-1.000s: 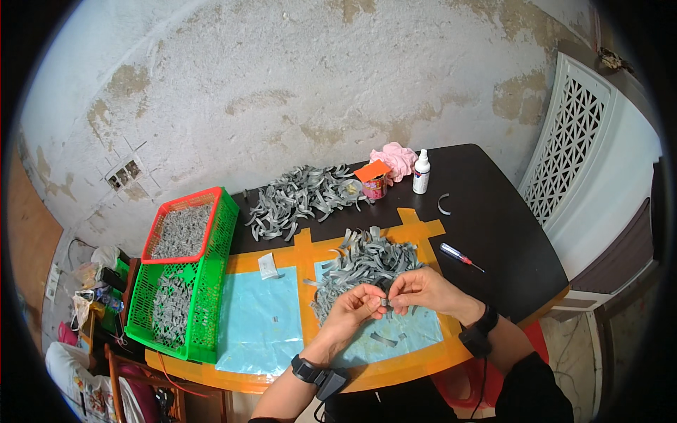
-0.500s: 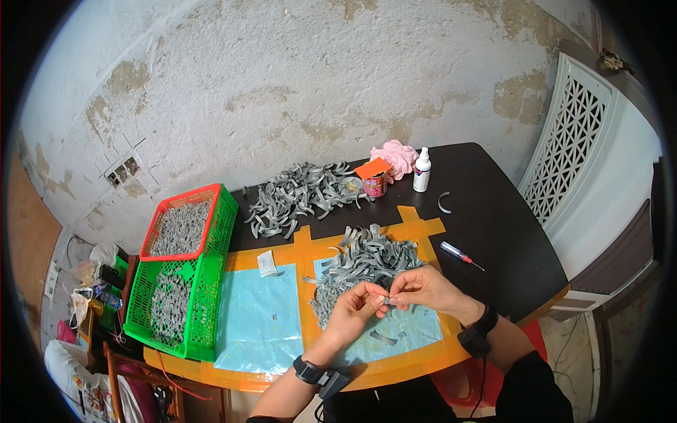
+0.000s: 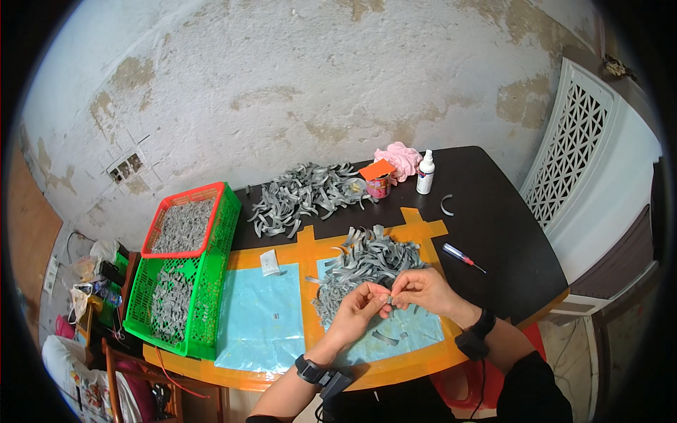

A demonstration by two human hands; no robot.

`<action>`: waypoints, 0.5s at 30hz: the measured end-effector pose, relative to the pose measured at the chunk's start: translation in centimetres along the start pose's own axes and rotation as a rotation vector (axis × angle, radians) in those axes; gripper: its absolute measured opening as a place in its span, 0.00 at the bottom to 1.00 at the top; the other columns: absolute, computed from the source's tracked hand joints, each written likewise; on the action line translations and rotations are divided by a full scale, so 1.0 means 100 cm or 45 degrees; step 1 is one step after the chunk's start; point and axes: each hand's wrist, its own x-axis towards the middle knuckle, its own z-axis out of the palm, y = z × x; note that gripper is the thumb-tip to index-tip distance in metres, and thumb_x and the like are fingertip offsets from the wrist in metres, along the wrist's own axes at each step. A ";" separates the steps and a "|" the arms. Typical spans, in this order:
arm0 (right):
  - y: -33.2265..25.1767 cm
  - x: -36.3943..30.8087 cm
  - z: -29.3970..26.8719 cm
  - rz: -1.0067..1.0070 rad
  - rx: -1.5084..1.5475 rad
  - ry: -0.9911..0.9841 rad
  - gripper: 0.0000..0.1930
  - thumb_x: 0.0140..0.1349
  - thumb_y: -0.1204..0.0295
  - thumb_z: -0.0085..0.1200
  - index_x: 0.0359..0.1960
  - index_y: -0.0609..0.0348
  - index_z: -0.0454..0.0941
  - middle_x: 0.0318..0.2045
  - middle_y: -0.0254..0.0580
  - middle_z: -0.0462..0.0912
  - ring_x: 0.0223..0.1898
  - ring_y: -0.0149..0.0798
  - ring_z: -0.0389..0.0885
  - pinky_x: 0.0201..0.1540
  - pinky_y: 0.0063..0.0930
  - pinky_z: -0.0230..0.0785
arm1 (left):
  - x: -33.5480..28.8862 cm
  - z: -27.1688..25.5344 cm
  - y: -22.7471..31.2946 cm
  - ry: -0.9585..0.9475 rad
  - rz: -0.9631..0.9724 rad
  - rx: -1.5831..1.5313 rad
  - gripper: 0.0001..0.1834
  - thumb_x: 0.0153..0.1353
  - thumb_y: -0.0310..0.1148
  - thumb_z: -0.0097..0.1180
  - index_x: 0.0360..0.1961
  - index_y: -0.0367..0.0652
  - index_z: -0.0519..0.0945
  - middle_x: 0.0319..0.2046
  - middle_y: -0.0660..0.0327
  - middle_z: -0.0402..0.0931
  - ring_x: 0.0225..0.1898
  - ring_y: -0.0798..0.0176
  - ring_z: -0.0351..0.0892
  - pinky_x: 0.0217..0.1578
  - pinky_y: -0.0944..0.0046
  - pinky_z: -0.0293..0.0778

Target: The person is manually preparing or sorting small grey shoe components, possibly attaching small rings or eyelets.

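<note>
My left hand (image 3: 357,311) and my right hand (image 3: 427,290) meet over the near pile, fingertips pinched together. Between them is a small grey piece (image 3: 391,299), mostly covered by the fingers. Just behind the hands lies a heap of curved grey strips (image 3: 374,255), with smaller grey bits (image 3: 328,304) at its left side. The heap rests on a blue sheet (image 3: 424,330) edged with orange tape. One loose grey strip (image 3: 385,338) lies on this sheet, nearer to me than the fingers.
At left, a green basket (image 3: 224,233) and a red-rimmed basket (image 3: 148,243) hold grey pieces. A second strip pile (image 3: 296,201) lies at the back, beside a tin (image 3: 379,186), pink cloth (image 3: 402,161) and white bottle (image 3: 425,173). A screwdriver (image 3: 462,255) lies at right.
The view has shifted slightly. My hands stay together at the same spot, with the fingers turned a little around the small grey piece.
</note>
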 end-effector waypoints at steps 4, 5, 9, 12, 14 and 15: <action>-0.004 -0.001 0.008 -0.198 -0.102 0.055 0.04 0.58 0.82 0.57 0.35 0.65 0.78 0.29 0.34 0.78 0.29 0.27 0.78 0.32 0.19 0.72 | -0.003 0.002 0.003 0.019 -0.070 -0.089 0.06 0.67 0.29 0.50 0.42 0.38 0.73 0.34 0.63 0.76 0.34 0.73 0.73 0.39 0.73 0.71; -0.005 -0.001 0.008 -0.321 -0.270 0.070 0.05 0.57 0.82 0.57 0.35 0.64 0.79 0.29 0.34 0.78 0.28 0.27 0.78 0.32 0.19 0.71 | -0.003 0.002 0.003 0.019 -0.069 -0.090 0.06 0.67 0.29 0.50 0.42 0.38 0.73 0.34 0.63 0.76 0.34 0.73 0.73 0.39 0.73 0.71; -0.006 0.002 0.003 -0.557 -0.596 0.008 0.07 0.55 0.82 0.58 0.36 0.62 0.80 0.28 0.36 0.77 0.29 0.29 0.78 0.32 0.21 0.71 | -0.002 -0.002 0.000 0.034 -0.139 -0.149 0.08 0.67 0.31 0.50 0.42 0.38 0.74 0.35 0.64 0.76 0.35 0.73 0.74 0.39 0.73 0.71; -0.009 0.004 0.004 -0.690 -0.757 -0.006 0.06 0.54 0.82 0.57 0.34 0.61 0.79 0.30 0.37 0.76 0.31 0.32 0.78 0.33 0.23 0.70 | -0.001 -0.005 -0.004 0.032 -0.146 -0.143 0.08 0.68 0.32 0.50 0.43 0.38 0.74 0.35 0.64 0.76 0.35 0.73 0.73 0.40 0.74 0.71; -0.011 0.004 0.006 -0.699 -0.828 0.009 0.04 0.55 0.82 0.56 0.32 0.62 0.78 0.32 0.38 0.74 0.33 0.34 0.77 0.34 0.24 0.69 | 0.000 -0.004 -0.003 0.021 -0.146 -0.137 0.08 0.68 0.32 0.50 0.43 0.39 0.74 0.35 0.65 0.75 0.35 0.73 0.73 0.40 0.74 0.71; -0.012 0.004 0.007 -0.699 -0.827 0.011 0.04 0.55 0.82 0.56 0.32 0.62 0.78 0.32 0.38 0.74 0.33 0.34 0.77 0.34 0.24 0.69 | 0.000 -0.003 0.000 0.025 -0.156 -0.158 0.08 0.68 0.32 0.50 0.43 0.39 0.74 0.35 0.65 0.75 0.35 0.73 0.73 0.40 0.74 0.71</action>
